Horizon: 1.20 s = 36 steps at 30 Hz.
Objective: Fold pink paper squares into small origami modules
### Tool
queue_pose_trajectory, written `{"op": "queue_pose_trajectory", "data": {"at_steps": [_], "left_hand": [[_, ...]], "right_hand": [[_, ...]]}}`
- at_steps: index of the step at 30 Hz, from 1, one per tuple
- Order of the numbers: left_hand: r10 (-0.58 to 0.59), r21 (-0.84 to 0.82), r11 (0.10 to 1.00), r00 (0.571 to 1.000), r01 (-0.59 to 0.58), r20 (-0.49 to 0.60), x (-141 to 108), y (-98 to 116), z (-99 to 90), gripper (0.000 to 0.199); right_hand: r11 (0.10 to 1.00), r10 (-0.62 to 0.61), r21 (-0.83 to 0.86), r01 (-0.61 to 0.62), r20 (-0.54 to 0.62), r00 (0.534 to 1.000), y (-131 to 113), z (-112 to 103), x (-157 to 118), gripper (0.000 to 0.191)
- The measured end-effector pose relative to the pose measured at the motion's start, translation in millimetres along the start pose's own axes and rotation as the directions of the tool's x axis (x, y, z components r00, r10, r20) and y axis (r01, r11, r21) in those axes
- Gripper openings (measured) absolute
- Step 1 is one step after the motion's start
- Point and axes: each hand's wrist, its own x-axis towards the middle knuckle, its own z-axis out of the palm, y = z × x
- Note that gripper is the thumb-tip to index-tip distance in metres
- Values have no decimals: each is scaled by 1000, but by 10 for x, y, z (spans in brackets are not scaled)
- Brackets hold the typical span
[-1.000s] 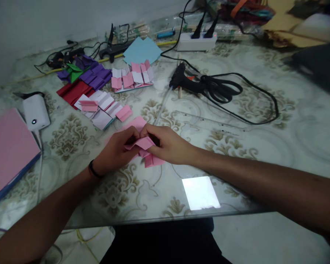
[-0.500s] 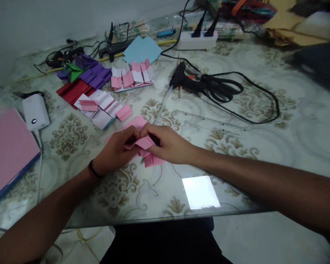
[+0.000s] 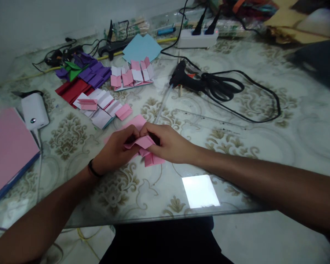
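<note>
Both hands meet over the near half of the table, at left of its middle. The left hand [image 3: 117, 150], a thin black band [image 3: 92, 168] at its wrist, pinches a creased piece of pink paper [image 3: 143, 142] between thumb and curled fingers; the right hand [image 3: 170, 145] grips the same piece from the opposite side. We find the fingers nearly touching across it, its middle raised in a fold. Further pink paper shows beyond the knuckles and below the thumbs — whether it joins the held piece we cannot tell.

Just beyond lies a group of folded white-and-pink paper pieces [image 3: 100, 106], with a second similar row [image 3: 133, 75] farther back. Behind the first group we note folded red paper [image 3: 74, 91], folded purple paper [image 3: 95, 75] and a green folded piece [image 3: 73, 70]; pale blue square sheets [image 3: 142, 48] lie behind the second.

To the right, a black glue gun [image 3: 187, 80] rests with a translucent rod [image 3: 164, 104] extending toward the hands. A clear plastic ruler [image 3: 209, 119] lies nearer us on the glossy, floral-patterned table [image 3: 266, 146].
</note>
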Motion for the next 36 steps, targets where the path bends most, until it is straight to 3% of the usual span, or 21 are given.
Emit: {"op": "queue_pose_trajectory", "data": {"at_steps": [36], "left_hand": [[7,-14,1000,1000,-7,-23,-3,4,16,12]], "right_hand": [[1000,-2,-7,3,18,1000,3,2,-6,6]]}}
